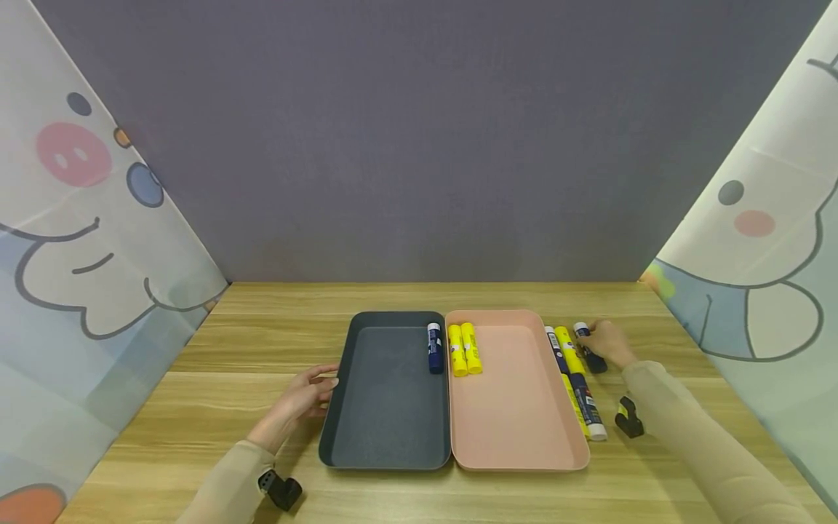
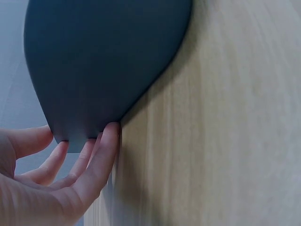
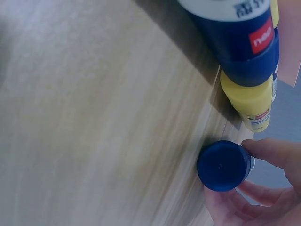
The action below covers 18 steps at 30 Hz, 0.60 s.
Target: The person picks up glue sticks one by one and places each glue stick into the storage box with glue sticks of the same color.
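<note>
From my head view, the navy tube (image 1: 594, 362) is in my right hand (image 1: 609, 343), just right of a cluster of two yellow and two navy tubes beside the pink tray (image 1: 517, 437). My left hand (image 1: 304, 399) is well apart from it, at the left rim of the dark grey tray (image 1: 382, 440). Both trays are smooth, matte and rectangular with rounded corners, side by side on the streaky wood-grain table (image 1: 281, 313). One navy tube (image 1: 435, 351) lies in the grey tray, two yellow tubes (image 1: 457, 351) in the pink one. At my left wrist, I see my thumb and fingers spread apart and gently bent, their tips touching the tray's smooth outer side. At my right wrist, the navy tube shows its round, dark end, pinched between my thumb and curled fingers; whether it touches the table I cannot tell.
</note>
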Motion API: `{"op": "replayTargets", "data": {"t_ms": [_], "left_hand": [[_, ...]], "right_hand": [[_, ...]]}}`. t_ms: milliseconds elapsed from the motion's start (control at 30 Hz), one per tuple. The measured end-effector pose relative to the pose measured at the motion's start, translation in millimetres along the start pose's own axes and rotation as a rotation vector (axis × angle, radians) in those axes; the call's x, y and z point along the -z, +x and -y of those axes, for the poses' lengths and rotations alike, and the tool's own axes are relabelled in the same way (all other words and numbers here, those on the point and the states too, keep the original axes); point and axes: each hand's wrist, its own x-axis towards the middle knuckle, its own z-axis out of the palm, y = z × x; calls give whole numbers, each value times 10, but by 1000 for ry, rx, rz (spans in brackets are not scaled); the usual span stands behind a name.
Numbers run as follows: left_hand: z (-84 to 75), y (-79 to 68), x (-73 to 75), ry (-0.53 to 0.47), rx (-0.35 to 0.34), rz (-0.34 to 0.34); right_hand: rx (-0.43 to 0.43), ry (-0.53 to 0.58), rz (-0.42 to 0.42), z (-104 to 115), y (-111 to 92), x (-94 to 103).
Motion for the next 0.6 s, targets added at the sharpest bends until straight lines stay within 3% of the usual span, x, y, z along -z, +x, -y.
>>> {"op": "replayTargets", "data": {"t_ms": [600], "left_hand": [[-5,9,9,8,3,7]], "right_hand": [[1,33,-6,-1,9,-12]]}}
